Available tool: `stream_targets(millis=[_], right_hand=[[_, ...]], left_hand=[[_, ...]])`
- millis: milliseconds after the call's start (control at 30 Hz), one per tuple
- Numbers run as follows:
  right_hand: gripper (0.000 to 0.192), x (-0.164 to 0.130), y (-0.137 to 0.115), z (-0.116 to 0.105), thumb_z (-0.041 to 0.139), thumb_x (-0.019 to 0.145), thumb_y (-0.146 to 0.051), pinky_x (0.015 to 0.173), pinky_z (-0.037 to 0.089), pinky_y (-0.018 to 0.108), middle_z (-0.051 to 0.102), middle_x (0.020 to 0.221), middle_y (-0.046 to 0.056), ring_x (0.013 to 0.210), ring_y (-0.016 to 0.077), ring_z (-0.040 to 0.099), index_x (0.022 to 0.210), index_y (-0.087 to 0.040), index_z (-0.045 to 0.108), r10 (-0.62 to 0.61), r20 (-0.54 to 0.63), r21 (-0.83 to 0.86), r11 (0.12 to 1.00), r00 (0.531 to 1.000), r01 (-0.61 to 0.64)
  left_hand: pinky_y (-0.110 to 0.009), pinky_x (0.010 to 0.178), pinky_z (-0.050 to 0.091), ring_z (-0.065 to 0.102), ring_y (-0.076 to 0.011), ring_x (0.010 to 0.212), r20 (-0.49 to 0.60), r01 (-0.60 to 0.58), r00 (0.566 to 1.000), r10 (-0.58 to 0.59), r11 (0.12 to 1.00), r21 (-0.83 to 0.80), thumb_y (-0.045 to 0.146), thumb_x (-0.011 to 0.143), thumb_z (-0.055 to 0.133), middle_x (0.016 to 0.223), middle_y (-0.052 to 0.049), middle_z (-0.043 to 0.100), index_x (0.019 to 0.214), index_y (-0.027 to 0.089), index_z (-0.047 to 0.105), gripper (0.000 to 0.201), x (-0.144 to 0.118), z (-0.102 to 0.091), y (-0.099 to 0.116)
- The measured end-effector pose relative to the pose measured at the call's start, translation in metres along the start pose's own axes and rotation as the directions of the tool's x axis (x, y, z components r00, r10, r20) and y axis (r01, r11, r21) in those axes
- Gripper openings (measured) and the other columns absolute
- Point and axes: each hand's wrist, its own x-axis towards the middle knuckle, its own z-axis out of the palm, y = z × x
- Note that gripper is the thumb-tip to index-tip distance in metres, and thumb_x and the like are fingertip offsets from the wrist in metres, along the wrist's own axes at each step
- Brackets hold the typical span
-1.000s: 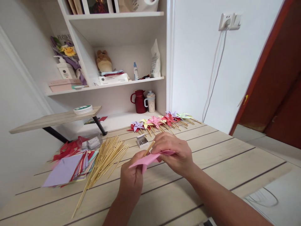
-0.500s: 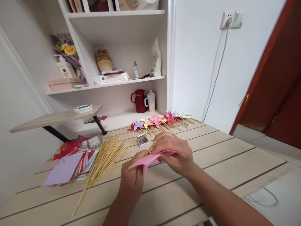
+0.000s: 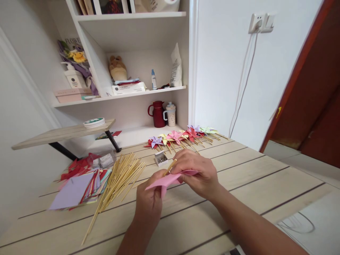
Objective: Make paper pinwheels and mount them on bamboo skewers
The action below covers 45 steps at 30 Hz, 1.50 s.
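Between my two hands, above the wooden table, is a pink paper pinwheel (image 3: 167,181) seen nearly edge-on. A thin wooden stick (image 3: 171,166) pokes up behind it, with a small shiny metal bit by its end. My left hand (image 3: 149,198) is closed on the stick and the paper's left side. My right hand (image 3: 198,171) is closed at the paper's right side, fingers bent over the metal bit, which they partly hide. Just beyond the hands stands a small white open box (image 3: 161,158) of metal pins.
Left of the hands lie a pile of wooden sticks (image 3: 119,180) and stacked coloured paper sheets (image 3: 71,190). Finished pinwheels (image 3: 175,136) line the table's far edge. A small raised shelf (image 3: 66,132) stands at the left. A red jug (image 3: 158,115) and a cup (image 3: 171,115) sit behind.
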Motion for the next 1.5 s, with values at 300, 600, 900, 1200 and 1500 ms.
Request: stream_targets(millis=[300,600,900,1200,1500], right_hand=[[0.003,0.0001,-0.0002,-0.0003,0.070,0.091,-0.019,0.071,0.057,0.038,0.073,0.074,0.006,0.074,0.0193,0.066,0.091,-0.019,0.073,0.002,0.005,0.006,1.000,1.000,-0.003],[0.005,-0.0006,0.0009,-0.0007,0.069,0.092,-0.021,0.072,0.057,0.038,0.074,0.077,0.007,0.074,0.0191,0.065,0.092,-0.018,0.073,0.008,0.014,0.023,1.000,1.000,-0.008],[0.004,-0.0001,-0.0006,-0.0003,0.069,0.091,-0.020,0.071,0.057,0.037,0.073,0.076,0.006,0.076,0.0190,0.065,0.091,-0.019,0.073,0.021,-0.004,-0.010,1.000,1.000,-0.021],[0.003,0.0003,-0.0010,0.0004,0.070,0.090,-0.018,0.071,0.057,0.037,0.073,0.075,0.006,0.073,0.0188,0.066,0.091,-0.019,0.073,0.001,-0.002,0.008,1.000,1.000,-0.001],[0.004,0.0004,-0.0009,0.0005,0.068,0.092,-0.021,0.070,0.057,0.038,0.073,0.076,0.006,0.075,0.0188,0.066,0.092,-0.020,0.072,-0.002,-0.001,-0.016,1.000,1.000,0.002]], left_hand=[[-0.024,0.053,0.044,0.054,-0.0126,0.049,-0.031,-0.001,1.000,0.002,1.000,0.023,0.017,0.092,0.041,0.063,0.002,0.067,0.114,0.017,0.072,0.038,0.0002,-0.0002,0.0008],[-0.024,0.055,0.045,0.056,-0.0134,0.053,-0.019,-0.023,1.000,0.024,1.000,0.019,0.019,0.094,0.040,0.067,0.000,0.068,0.116,0.017,0.071,0.038,0.0006,-0.0002,-0.0008],[-0.024,0.057,0.047,0.058,-0.0128,0.057,-0.029,-0.082,0.996,0.082,0.996,0.025,0.022,0.097,0.039,0.080,-0.004,0.072,0.067,0.019,0.068,0.041,0.0023,-0.0003,0.0040],[-0.026,0.056,0.046,0.057,-0.0158,0.053,0.002,0.062,0.998,-0.062,0.998,-0.004,0.027,0.096,0.039,0.065,-0.001,0.067,0.115,0.017,0.072,0.039,0.0006,0.0005,0.0027],[-0.025,0.064,0.051,0.064,-0.0156,0.063,-0.024,0.019,1.000,-0.019,1.000,-0.009,0.022,0.094,0.041,0.076,-0.003,0.073,0.107,0.018,0.074,0.036,0.0037,0.0007,0.0078]])
